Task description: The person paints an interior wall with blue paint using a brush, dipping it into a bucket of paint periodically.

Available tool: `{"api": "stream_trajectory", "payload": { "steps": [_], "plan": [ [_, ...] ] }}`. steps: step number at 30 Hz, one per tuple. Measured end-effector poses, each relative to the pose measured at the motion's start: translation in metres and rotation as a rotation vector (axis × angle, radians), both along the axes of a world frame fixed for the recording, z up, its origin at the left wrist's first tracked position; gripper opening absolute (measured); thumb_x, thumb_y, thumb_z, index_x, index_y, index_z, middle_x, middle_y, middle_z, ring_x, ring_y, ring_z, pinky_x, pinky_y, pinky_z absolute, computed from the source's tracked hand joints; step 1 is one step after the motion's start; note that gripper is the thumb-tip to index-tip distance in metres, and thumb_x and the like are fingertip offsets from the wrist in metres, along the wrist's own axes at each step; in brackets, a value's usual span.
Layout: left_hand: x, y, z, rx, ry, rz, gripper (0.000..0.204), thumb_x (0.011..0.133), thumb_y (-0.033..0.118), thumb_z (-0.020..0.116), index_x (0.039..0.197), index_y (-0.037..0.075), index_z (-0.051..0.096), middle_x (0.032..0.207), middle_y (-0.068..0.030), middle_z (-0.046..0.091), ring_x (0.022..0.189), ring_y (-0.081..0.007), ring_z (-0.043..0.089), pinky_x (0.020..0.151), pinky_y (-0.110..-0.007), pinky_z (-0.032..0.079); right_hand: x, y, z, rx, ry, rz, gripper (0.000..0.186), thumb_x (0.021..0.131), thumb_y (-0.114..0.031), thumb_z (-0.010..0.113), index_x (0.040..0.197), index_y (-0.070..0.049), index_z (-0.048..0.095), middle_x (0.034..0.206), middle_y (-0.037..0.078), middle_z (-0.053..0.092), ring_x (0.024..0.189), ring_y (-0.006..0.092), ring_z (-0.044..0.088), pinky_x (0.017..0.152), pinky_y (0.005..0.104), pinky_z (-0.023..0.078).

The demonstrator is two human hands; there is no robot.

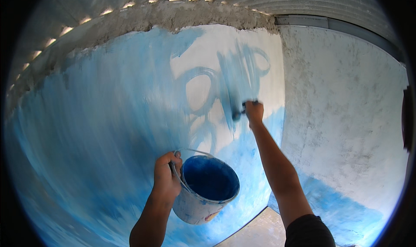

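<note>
My left hand (167,171) grips the handle and rim area of a white paint-stained bucket (193,210), which holds dark blue paint (203,177). My right arm reaches up, and my right hand (255,112) is closed on a dark paint tool (238,112), blurred and apparently a brush or roller, held against the wall in front of me. That wall (108,117) carries streaky light-blue paint, with white patches at the upper right, loose blue loops and a broad wet stroke running down to the tool.
A right-hand wall (333,99), mottled white with blue along its lower part, meets the painted wall at a corner. Corrugated roofing (329,2) hangs overhead, above a rough cement band (130,19). A pale floor (255,232) shows at the bottom.
</note>
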State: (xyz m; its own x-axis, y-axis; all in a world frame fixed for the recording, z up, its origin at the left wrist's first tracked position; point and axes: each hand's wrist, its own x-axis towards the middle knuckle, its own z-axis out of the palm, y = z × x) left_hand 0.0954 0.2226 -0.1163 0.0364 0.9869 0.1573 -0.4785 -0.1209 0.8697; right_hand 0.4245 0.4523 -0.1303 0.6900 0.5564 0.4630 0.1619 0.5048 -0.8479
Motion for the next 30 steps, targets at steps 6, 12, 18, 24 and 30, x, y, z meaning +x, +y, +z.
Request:
{"api": "stream_trajectory", "payload": {
  "steps": [6,12,18,24,30],
  "plan": [
    [-0.012,-0.001,-0.005,-0.058,0.029,-0.048,0.005,0.075,0.012,0.052,0.071,0.01,0.052,0.052,0.0025,0.029,0.05,-0.0127,0.027,0.052,-0.027,0.029,-0.058,-0.064,0.18,0.627,0.153,0.402,0.024,0.089,-0.009,0.058,0.092,0.012,0.069,0.085,0.017,0.07,0.067,0.025,0.068,0.065,0.0332,0.055],
    [-0.015,-0.001,-0.012,-0.053,-0.131,-0.082,0.003,0.074,0.011,0.05,0.072,0.01,0.052,0.053,0.0021,0.025,0.053,-0.0142,0.027,0.058,-0.03,0.033,-0.051,-0.038,0.017,0.556,0.239,0.329,0.026,0.09,-0.013,0.059,0.091,0.011,0.07,0.079,0.014,0.07,0.067,0.019,0.067,0.065,0.0299,0.053],
    [-0.014,0.002,-0.024,-0.044,-0.143,-0.109,0.005,0.075,0.012,0.053,0.07,0.011,0.05,0.056,0.0033,0.028,0.055,-0.0128,0.029,0.057,-0.026,0.032,-0.055,-0.042,-0.213,-0.135,0.251,0.124,0.025,0.088,-0.012,0.059,0.08,0.007,0.072,0.068,0.012,0.069,0.057,0.0182,0.066,0.055,0.0305,0.052],
    [-0.01,0.014,-0.025,-0.041,0.001,-0.048,0.008,0.076,0.015,0.054,0.071,0.011,0.05,0.059,0.0033,0.033,0.057,-0.0108,0.026,0.059,-0.026,0.024,-0.029,-0.035,-0.033,0.097,0.063,0.111,0.025,0.087,-0.014,0.059,0.084,0.008,0.072,0.069,0.013,0.068,0.057,0.0197,0.065,0.057,0.0316,0.052],
    [0.003,0.024,0.0,0.06,-0.006,-0.112,0.01,0.079,0.013,0.055,0.07,0.011,0.05,0.061,0.0032,0.034,0.06,-0.0107,0.028,0.063,-0.027,0.025,0.001,-0.059,0.149,0.716,0.214,0.447,0.018,0.095,-0.007,0.06,0.103,0.008,0.065,0.109,0.016,0.066,0.095,0.025,0.067,0.092,0.0351,0.059]
  ]
}}
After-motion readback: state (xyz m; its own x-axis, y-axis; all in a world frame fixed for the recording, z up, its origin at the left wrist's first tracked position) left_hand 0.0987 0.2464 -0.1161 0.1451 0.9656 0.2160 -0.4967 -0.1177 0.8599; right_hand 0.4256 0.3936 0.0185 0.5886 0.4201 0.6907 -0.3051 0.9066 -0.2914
